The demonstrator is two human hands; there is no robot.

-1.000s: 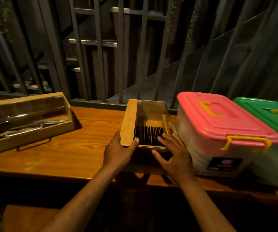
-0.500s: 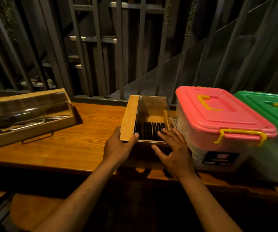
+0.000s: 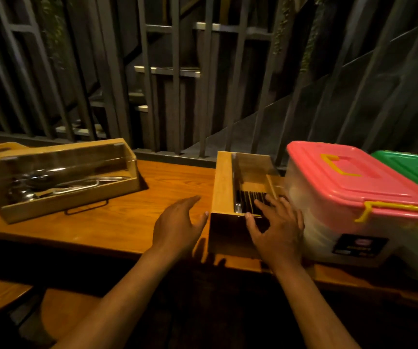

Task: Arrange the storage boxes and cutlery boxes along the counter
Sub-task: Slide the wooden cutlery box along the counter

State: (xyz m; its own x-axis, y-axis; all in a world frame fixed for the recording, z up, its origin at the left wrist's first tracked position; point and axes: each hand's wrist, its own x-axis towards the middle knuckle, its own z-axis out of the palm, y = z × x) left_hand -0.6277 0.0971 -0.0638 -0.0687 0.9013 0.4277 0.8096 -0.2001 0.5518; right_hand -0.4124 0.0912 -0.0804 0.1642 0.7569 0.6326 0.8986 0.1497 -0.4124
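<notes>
**Narrow cutlery box beside the pink-lidded bin, one hand on it**

The narrow wooden cutlery box (image 3: 224, 183) stands end-on at the middle of the wooden counter (image 3: 117, 222), its clear lid showing a row of dark utensils inside (too dim to tell what kind). Its right side sits just beside, perhaps touching, the pink-lidded storage box (image 3: 348, 187); the gap cannot be made out.

The right hand (image 3: 274, 226) lies on the box's near end with fingers spread flat over the lid and the thumb at the front top edge, pressing rather than gripping. The left hand (image 3: 177, 225) is open and empty, fingers loosely extended, hovering above the counter just left of the box; its thumb tip is very near the box's front left corner.

Right of the pink-lidded box, touching or nearly so, is the green-lidded storage box (image 3: 414, 170), cut off by the frame. Well apart to the left, the long cutlery box (image 3: 77, 202) lies at an angle, metal utensils under its clear cover. Dark vertical bars (image 3: 175, 71) rise behind the counter.
</notes>
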